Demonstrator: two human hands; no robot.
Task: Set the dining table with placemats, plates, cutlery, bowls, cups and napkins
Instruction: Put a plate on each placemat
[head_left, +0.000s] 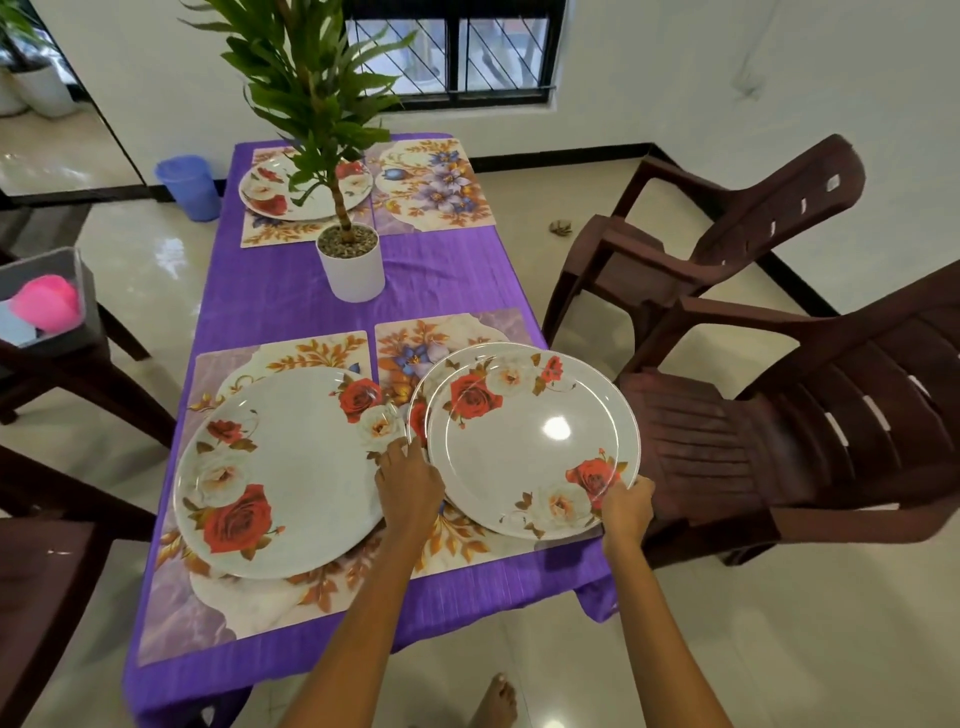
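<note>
Beside the white potted plant (350, 270), our right hand (626, 506) gripped the top rose-patterned round plate (530, 441); our left hand (410, 486) held the plate beneath (416, 410).

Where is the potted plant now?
The potted plant stands mid-table on the purple cloth, between the far and near placemat pairs.

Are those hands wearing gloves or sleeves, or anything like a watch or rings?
Nothing worn shows. The left hand and right hand are bare, without gloves, and both forearms are uncovered up to the picture's lower edge. No watch, bracelet or ring is visible from this angle.
</note>
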